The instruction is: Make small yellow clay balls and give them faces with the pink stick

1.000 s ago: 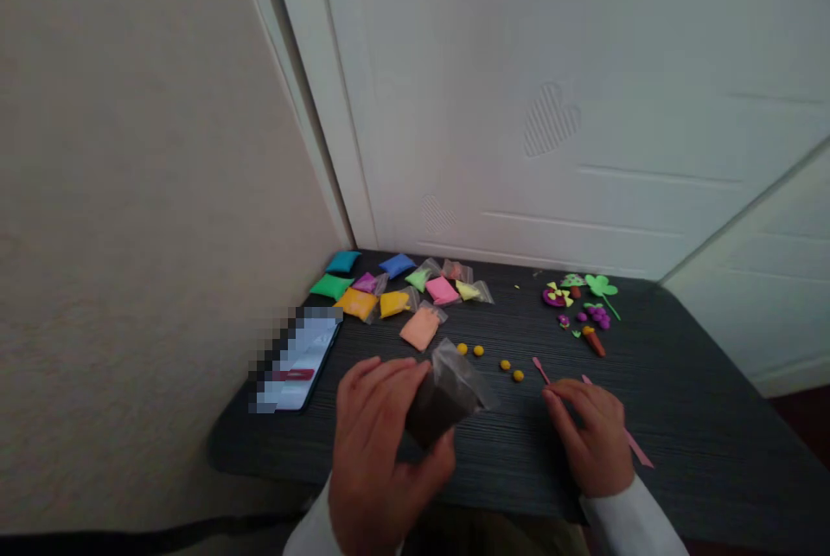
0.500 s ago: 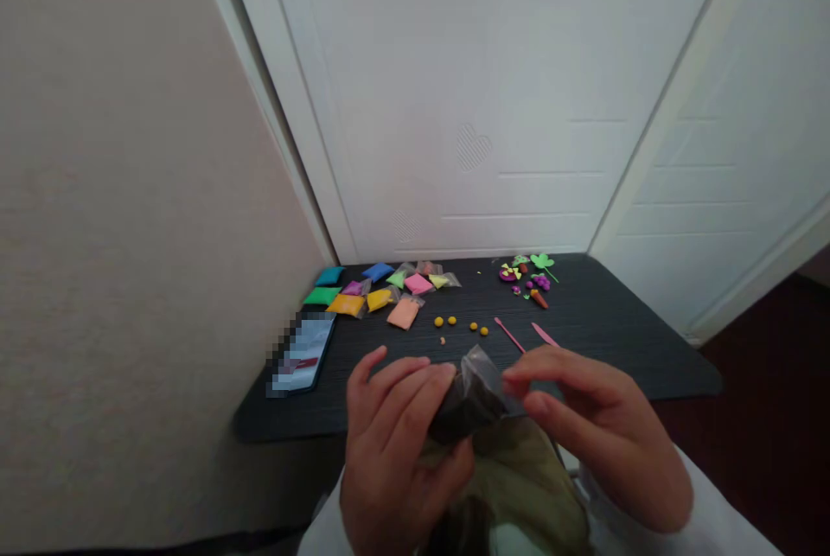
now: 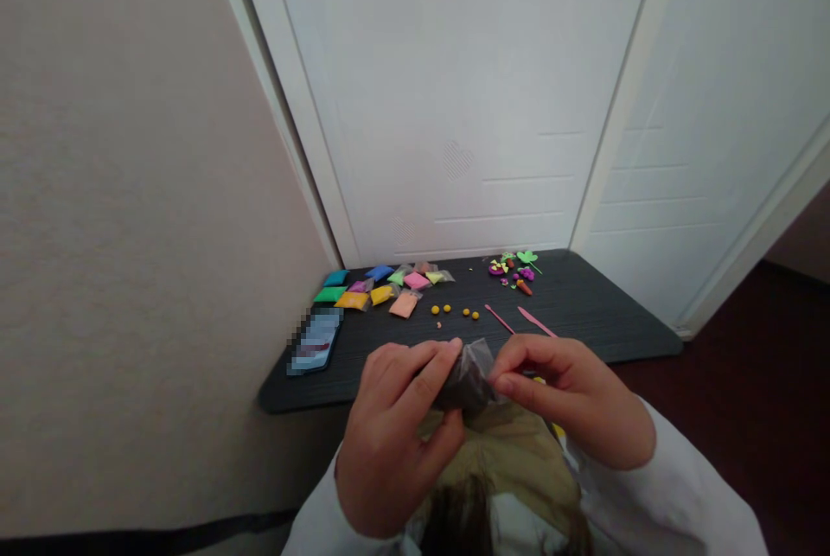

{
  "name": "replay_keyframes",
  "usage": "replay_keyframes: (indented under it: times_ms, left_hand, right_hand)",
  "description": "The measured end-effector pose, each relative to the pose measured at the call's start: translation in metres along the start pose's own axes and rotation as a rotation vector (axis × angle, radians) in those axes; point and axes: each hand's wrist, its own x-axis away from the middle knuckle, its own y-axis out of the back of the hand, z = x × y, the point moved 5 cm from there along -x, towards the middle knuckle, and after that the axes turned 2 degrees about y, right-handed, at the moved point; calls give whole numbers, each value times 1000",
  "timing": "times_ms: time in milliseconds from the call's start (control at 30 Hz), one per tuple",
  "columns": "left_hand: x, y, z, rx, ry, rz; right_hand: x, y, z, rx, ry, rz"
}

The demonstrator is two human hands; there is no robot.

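Observation:
Between my hands, just in front of the table's near edge, is a small clear plastic bag [image 3: 478, 359] with a dark lump of what looks like modelling clay [image 3: 465, 389] inside. My left hand [image 3: 399, 431] grips the bag's filled end, thumb below and fingers on top. Thumb and forefinger of my right hand [image 3: 564, 396] pinch the bag's loose clear edge on the right. Beyond the hands lie several small yellow balls [image 3: 447, 309] and a tiny peach-coloured piece [image 3: 439, 325]. A pink rod-like tool [image 3: 499, 318] and a pink plastic knife [image 3: 537, 321] rest to their right.
Packets of coloured clay [image 3: 352, 301] lie at the back left of the dark table [image 3: 596, 314]. A phone [image 3: 316, 344] lies nearer on the left. Small shaped clay pieces [image 3: 526, 275] and a green leaf shape [image 3: 527, 258] sit at the back right. A white panelled surface [image 3: 415, 106] rises behind.
My right thumb and forefinger have closed on the bag's clear edge; they were more apart before. The camera view has shifted slightly.

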Motion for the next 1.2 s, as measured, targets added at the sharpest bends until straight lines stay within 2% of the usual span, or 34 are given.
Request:
replay_keyframes:
  times_ms: [100,167,333,367,467,533,700,967,1200]
  left_hand:
    - [1,-5,2,28,47,32]
    - [1,-5,2,-9,88,2]
    - [4,5,-4,26,224,-222]
    - [4,4,-6,71,254,-216]
    - [4,-6,-7,206,381,-61]
    - [3,-9,-9,246,428,-9]
    - [2,-6,-15,218,375,-13]
    - [2,-11,-16,244,303,61]
    - [6,-18,-13,274,292,109]
  right_hand:
    - [1,-3,-3,23,-1,-32]
    - [1,-5,-5,81,9,-95]
    - [4,-9,1,316,173,-352]
    - [6,-13,4,358,228,-377]
    - [13,-24,11,482,369,-413]
    - [18,-29,14,558,418,-431]
    - [23,-32,14,569,448,-406]
    - [24,-36,7,440,365,-440]
    - [21,-42,9,732,335,-279]
